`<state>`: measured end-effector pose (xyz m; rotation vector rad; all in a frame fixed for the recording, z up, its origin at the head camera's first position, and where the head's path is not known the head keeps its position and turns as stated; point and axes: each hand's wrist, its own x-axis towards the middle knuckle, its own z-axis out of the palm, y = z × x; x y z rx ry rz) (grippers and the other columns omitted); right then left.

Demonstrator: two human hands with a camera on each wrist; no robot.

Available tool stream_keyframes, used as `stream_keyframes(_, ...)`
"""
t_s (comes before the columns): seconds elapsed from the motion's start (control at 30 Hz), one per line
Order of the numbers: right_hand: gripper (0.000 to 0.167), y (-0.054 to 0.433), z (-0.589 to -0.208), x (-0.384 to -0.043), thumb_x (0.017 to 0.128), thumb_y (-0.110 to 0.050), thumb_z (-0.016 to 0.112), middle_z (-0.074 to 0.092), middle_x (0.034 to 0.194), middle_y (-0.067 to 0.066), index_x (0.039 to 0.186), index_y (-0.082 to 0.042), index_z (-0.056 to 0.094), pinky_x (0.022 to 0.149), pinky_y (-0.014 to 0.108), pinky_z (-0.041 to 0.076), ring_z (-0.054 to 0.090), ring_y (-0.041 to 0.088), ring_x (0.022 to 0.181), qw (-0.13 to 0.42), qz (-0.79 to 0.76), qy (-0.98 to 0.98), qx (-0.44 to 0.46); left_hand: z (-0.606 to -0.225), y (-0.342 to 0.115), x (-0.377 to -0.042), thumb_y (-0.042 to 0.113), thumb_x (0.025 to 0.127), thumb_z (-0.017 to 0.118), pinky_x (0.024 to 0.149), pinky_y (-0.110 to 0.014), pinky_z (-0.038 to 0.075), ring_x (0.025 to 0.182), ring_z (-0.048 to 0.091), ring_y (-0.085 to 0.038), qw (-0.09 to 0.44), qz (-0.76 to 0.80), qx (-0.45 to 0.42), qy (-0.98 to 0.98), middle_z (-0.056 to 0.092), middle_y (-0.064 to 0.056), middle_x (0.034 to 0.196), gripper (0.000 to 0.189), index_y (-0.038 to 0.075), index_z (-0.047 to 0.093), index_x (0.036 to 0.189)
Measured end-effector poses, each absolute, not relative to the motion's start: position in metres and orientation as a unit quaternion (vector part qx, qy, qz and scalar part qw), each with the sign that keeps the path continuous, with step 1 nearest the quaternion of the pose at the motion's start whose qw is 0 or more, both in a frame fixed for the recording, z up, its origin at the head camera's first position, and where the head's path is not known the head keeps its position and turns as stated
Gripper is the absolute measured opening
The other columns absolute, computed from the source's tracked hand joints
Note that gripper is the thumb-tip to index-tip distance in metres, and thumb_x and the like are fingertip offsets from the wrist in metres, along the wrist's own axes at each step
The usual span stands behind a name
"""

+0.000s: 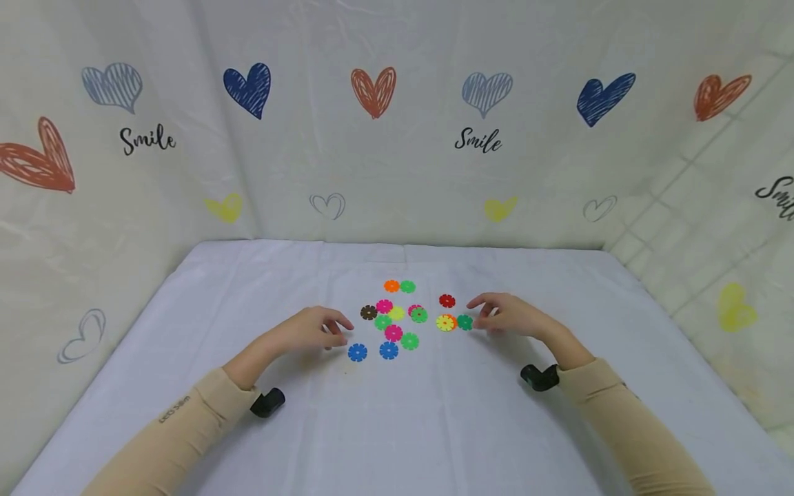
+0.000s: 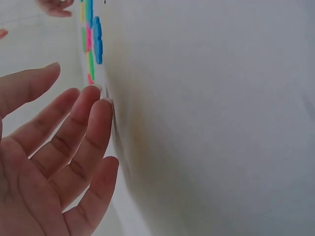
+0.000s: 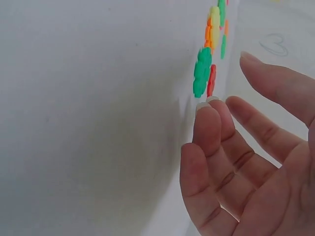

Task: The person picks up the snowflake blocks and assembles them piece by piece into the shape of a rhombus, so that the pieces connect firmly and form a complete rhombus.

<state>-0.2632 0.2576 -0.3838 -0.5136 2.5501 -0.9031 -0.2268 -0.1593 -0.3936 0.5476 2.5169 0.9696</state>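
Several flat, notched plastic discs lie on the white cloth between the two hands. My left hand [image 1: 315, 328], its fingers loosely bent and holding nothing, is left of a blue disc [image 1: 357, 353] and the brown disc [image 1: 369, 313]. On the other side my right hand [image 1: 510, 315] is beside the dark green disc [image 1: 464, 322] and the red disc [image 1: 447, 301], likewise with nothing between its fingers. A yellow disc [image 1: 444, 323] overlaps an orange one. In the right wrist view, the green disc [image 3: 202, 73] is just beyond the fingertips.
A white cloth [image 1: 397, 427] covers the table. Behind it hangs a pale curtain [image 1: 422, 172] printed with hearts and "Smile". Small black cameras [image 1: 268, 403] are worn at both wrists. An orange disc [image 1: 391, 286] and a green one lie farthest back.
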Motion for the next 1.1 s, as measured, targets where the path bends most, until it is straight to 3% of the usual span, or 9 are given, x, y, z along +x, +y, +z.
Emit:
stream_keyframes(0.27, 0.043, 0.254, -0.387, -0.267, 0.095, -0.018, 0.073, 0.059, 0.097, 0.008, 0.131, -0.001, 0.059, 0.070, 0.031, 0.049, 0.058, 0.020, 0.074, 0.218, -0.318, 0.907, -0.172, -0.394, -0.148, -0.224, 0.015, 0.091, 0.077, 0.066, -0.029, 0.048, 0.069, 0.059, -0.017, 0.203, 0.334, 0.202, 0.898, 0.065, 0.000, 0.085, 0.022, 0.009, 0.074, 0.112)
stream_keyframes(0.7, 0.040, 0.245, -0.391, -0.278, 0.093, -0.015, 0.075, 0.057, 0.095, 0.008, 0.127, -0.003, 0.058, 0.070, 0.031, 0.050, 0.056, 0.019, 0.073, 0.226, -0.295, 0.916, -0.152, -0.399, -0.136, -0.227, 0.019, 0.082, 0.088, 0.068, -0.032, 0.047, 0.077, 0.056, -0.020, 0.211, 0.303, 0.176, 0.913, 0.061, -0.002, 0.082, 0.026, 0.016, 0.073, 0.103)
stream_keyframes(1.1, 0.038, 0.241, -0.394, -0.283, 0.092, -0.017, 0.077, 0.055, 0.092, 0.008, 0.124, -0.004, 0.059, 0.066, 0.031, 0.048, 0.054, 0.020, 0.073, 0.221, -0.290, 0.920, -0.147, -0.398, -0.129, -0.228, 0.013, 0.079, 0.090, 0.067, -0.031, 0.044, 0.075, 0.054, -0.020, 0.221, 0.285, 0.179, 0.915, 0.057, -0.004, 0.078, 0.027, 0.013, 0.067, 0.094)
